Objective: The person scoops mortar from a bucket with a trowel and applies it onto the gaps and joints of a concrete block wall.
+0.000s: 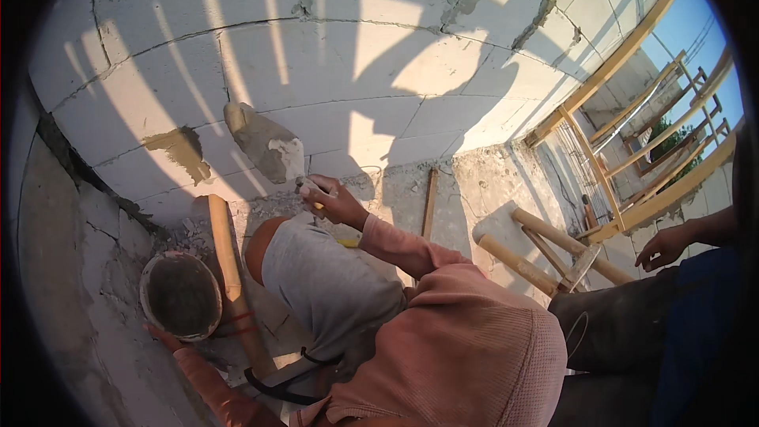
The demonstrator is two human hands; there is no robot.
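Neither of my own hands can be made out. Below me, a co-worker in a pink hooded top [466, 348], with grey cloth [332, 285] apparently over the head, bends toward the block wall [395, 55]. The co-worker's right hand [336, 202] grips a trowel [265, 146] with grey mortar on its blade; their left hand [164, 336] touches the round bucket [180, 294] of dark grey mix. At the right, another person's bare hand [664, 249] hangs with fingers loosely bent, beside dark trousers and blue clothing.
Round timber poles [522, 265] and planks lie right of the co-worker. A long pole [229, 269] lies beside the bucket, a narrow wooden strip [431, 198] by the wall. Rubble dusts the rough floor. Timber framing [624, 182] stands at the upper right.
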